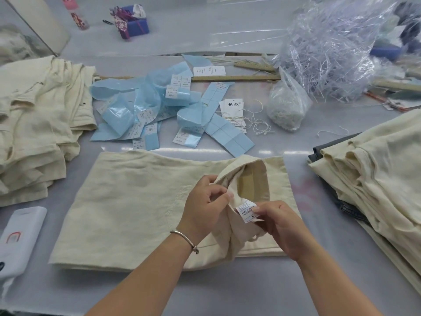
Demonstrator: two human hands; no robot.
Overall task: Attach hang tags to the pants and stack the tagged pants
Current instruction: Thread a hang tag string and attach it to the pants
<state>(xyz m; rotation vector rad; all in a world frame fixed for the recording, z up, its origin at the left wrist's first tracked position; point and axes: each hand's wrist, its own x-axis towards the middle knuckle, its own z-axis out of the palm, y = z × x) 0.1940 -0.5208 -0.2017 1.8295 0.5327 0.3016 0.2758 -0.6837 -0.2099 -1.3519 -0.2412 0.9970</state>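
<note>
A folded pair of cream pants (127, 208) lies flat in front of me on the grey table (227, 290). My left hand (202, 206) pinches the lifted waistband and holds it open. My right hand (280, 226) grips the white care label (247, 210) sewn inside the waistband, between thumb and fingers. White hang tags (232, 108) with loose strings lie beyond the pants at centre. A pile of cream pants (38, 124) sits at the left. Another stack of cream pants (376, 176) sits at the right.
Light blue bags and small labels (145, 106) are scattered behind the pants. A clear bag of string loops (287, 106) and a heap of clear plastic (332, 51) lie at the back right. Wooden rulers (237, 77) sit behind the tags. A white device (20, 233) rests at the left edge.
</note>
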